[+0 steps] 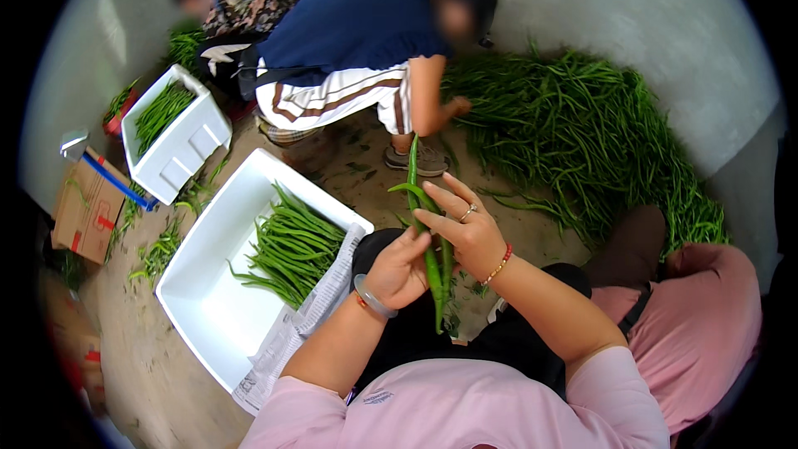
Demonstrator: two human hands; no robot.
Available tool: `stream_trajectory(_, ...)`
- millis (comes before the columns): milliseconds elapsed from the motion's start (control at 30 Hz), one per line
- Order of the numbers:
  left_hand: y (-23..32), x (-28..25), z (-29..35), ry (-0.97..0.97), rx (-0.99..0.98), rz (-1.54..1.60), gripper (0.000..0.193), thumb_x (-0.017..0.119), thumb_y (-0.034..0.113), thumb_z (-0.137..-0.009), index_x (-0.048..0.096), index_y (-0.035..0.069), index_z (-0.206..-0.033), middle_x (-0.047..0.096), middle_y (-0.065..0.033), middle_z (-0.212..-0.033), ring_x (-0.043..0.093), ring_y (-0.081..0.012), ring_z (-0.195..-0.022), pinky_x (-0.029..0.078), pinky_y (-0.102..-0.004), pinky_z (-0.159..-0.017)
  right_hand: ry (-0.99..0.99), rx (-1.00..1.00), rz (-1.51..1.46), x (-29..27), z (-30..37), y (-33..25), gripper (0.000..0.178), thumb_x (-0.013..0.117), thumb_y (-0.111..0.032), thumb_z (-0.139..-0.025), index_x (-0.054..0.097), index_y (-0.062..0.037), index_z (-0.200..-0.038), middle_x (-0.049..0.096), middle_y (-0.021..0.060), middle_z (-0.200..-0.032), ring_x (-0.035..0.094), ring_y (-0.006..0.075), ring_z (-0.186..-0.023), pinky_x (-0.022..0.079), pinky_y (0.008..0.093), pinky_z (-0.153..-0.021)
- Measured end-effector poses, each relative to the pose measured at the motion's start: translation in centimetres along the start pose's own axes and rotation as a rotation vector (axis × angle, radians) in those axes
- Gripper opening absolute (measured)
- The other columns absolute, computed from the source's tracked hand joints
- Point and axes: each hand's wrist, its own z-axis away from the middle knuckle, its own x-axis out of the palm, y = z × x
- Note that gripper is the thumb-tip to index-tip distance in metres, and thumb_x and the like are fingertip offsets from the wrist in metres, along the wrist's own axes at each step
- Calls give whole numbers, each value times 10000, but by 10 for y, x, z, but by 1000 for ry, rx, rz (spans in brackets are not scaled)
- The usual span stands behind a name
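Note:
Long green chili peppers [434, 276] are held upright in front of my chest, between my two hands. My left hand [401, 270] is closed round their middle, thumb pressed against them. Close on the right, my right hand [474, 237] grips the peppers too, with its fingers partly stretched over them and its thumb hidden. One curved pepper pokes out to the left above the fingers. Beside my left forearm stands a white foam box [208, 299], where a bundle of green chili peppers [291, 249] lies on the right side, near a newspaper sheet [303, 324] draped over the edge.
A large heap of green chili peppers [582, 133] spreads along the wall at the right. Ahead, a person in dark blue [349, 25] bends over it. A second white foam box [187, 150], a cardboard box [87, 208] and another person [245, 4] are at the left. Someone in pink [698, 324] sits close on my right.

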Motion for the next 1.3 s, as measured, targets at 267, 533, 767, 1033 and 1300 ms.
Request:
stream_trajectory(267,16,1,11,204,53,-137,481,485,23,-755,285,140,-1177,448,-19,-1022,498,-118,-844,442,-319,-734,-106,362,-210,19,-5,-4,377,480,44,-630,526,-88,-980,498,147,-966,482,304,-880,409,330,-726)
stream_trajectory(533,58,-40,40,569,375,-426,279,546,134,-744,462,45,-994,523,-21,-786,492,-85,-628,424,-199,-561,2,347,-294,29,-31,-13,270,450,56,-679,522,-29,-925,526,141,-886,520,267,-790,427,298,-640)
stream_trajectory(767,144,-189,165,1422,545,-789,304,559,229,-742,455,-36,-848,522,-106,-749,535,-144,-581,450,-223,-465,-134,513,-185,11,18,62,165,454,27,-745,532,-4,-888,522,104,-895,533,176,-768,436,237,-590)
stream_trajectory(1033,75,-350,194,1674,289,-665,213,595,156,-705,484,-13,-771,539,-75,-596,498,-132,-491,433,-254,-486,-359,840,-29,29,72,98,139,469,-15,-751,538,-2,-871,535,99,-826,532,179,-732,422,272,-640)
stream_trajectory(1300,49,-404,192,1771,-379,-986,542,587,257,-704,387,-46,-1107,462,-192,-1065,474,-257,-962,395,-288,-795,-456,926,-68,44,88,93,140,486,-10,-735,543,-2,-862,534,104,-829,538,190,-744,431,268,-634)
